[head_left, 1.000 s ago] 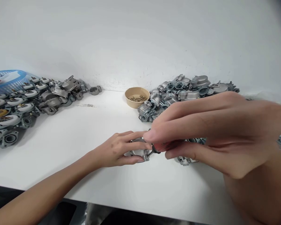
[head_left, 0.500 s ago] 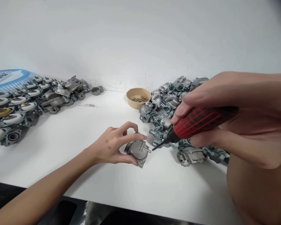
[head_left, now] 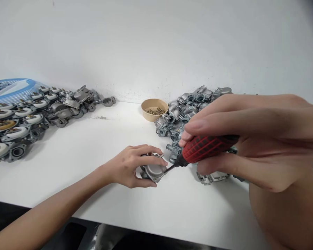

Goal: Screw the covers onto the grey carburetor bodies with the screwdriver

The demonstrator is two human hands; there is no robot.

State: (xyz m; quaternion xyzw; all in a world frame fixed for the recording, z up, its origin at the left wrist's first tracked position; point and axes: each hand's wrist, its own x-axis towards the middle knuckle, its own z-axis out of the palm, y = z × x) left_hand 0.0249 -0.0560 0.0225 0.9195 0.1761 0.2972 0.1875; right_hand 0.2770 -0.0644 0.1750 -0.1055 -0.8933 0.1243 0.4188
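A grey metal carburetor (head_left: 154, 171) rests on the white table, its rounded bowl facing up. My left hand (head_left: 135, 165) grips it from the left, fingers over the top and thumb along the near side. In my right hand (head_left: 240, 139) is a screwdriver (head_left: 202, 149) with a red and black handle. Its thin shaft points down to the left, and the tip meets the right edge of the carburetor. Whether the tip sits in a screw is too small to tell.
Behind the carburetor stands a tan bowl (head_left: 154, 104) of small brass parts. Many carburetors (head_left: 176, 114) are heaped at the right, partly behind my right hand. More carburetor bodies (head_left: 23, 113), several with white rings, fill the left beside a blue basket (head_left: 13, 90).
The screwdriver has moved left and down until its tip reaches the carburetor. My left hand has turned the carburetor, so its spout no longer points right.
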